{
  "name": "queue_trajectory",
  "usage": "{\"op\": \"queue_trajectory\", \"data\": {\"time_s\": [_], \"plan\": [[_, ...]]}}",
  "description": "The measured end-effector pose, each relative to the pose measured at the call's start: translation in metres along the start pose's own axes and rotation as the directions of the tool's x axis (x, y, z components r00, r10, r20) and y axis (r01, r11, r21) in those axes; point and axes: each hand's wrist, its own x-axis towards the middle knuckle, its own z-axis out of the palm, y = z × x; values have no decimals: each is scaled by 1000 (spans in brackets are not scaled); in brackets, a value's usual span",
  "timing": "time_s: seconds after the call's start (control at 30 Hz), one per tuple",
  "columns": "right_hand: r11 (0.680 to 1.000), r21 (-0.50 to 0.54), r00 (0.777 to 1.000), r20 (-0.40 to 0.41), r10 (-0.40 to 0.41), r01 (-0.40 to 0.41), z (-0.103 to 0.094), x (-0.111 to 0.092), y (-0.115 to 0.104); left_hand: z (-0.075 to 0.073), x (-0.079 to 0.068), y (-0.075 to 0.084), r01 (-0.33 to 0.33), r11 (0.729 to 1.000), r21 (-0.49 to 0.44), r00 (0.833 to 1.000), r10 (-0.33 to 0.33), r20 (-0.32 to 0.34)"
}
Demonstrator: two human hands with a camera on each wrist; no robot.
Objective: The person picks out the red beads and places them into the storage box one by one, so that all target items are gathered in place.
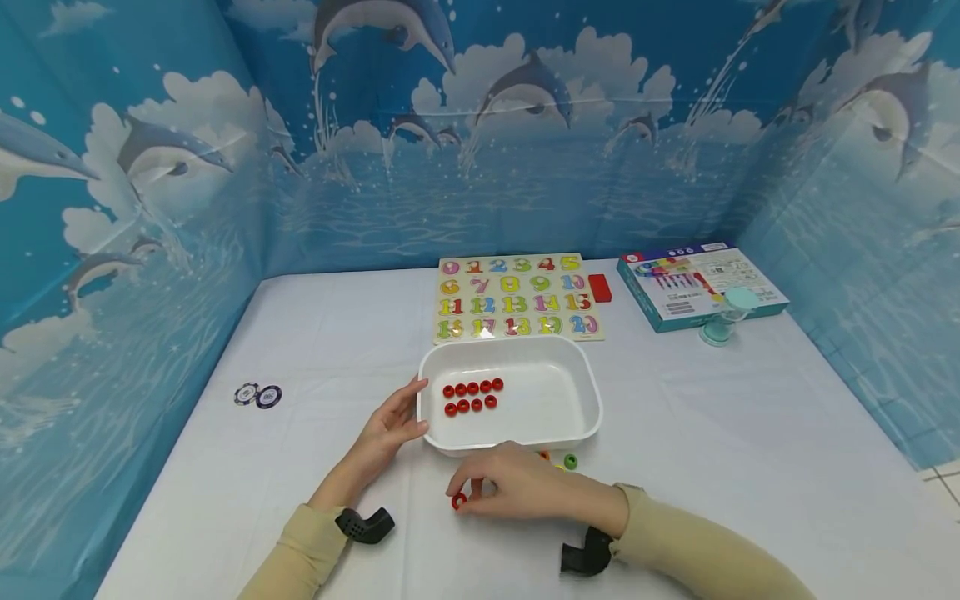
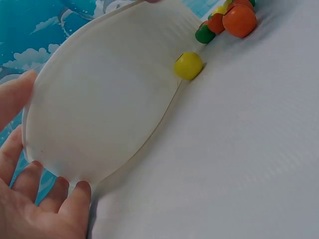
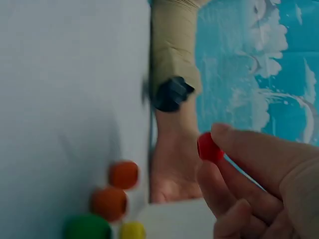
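Observation:
My left hand [image 1: 384, 429] holds the left end of a white plastic tray [image 1: 555, 433], fingers and thumb at its rim and outer wall. In the left wrist view the fingertips [image 2: 82, 186] touch that wall. Two rows of red beads [image 1: 473, 388] lie inside the tray, toward its left. My right hand [image 1: 517, 483] pinches a red bead [image 3: 209, 147] between thumb and fingers, just in front of the tray. Near it on the table are a green bead [image 1: 571, 462], orange beads [image 2: 239, 21] and a yellow bead [image 2: 189, 65], partly hidden by the right hand in the head view.
Behind the tray lies a number puzzle board [image 1: 517, 297] with a red block [image 1: 600, 288] beside it. A flat box [image 1: 697, 283] and a small turquoise-capped container [image 1: 729, 317] stand back right. Two round chips [image 1: 268, 397] lie at left. Dolphin-print cloth [image 1: 495, 192] walls the table.

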Motion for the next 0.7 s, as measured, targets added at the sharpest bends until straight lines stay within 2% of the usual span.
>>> {"op": "queue_trajectory", "data": {"time_s": [0.07,0.17,0.4,0.53,0.7], "plan": [[999,42,999,40,1,-3,-20,-6,0,-1,1,-4,5,1000,-11,1000,-5,-7],[994,101,997,67,43,-50,-52,-11,2,-1,2,-6,6,1000,-15,1000,-6,-14],[985,131,994,24,110,-112,-111,-1,23,1,0,3,18,1000,-5,1000,-18,-12],[979,149,990,19,140,-142,-128,14,43,1,0,3,13,1000,-11,1000,-13,-6],[972,126,979,86,187,-197,-127,32,72,0,2,-3,8,999,-32,1000,-8,-11]]}}
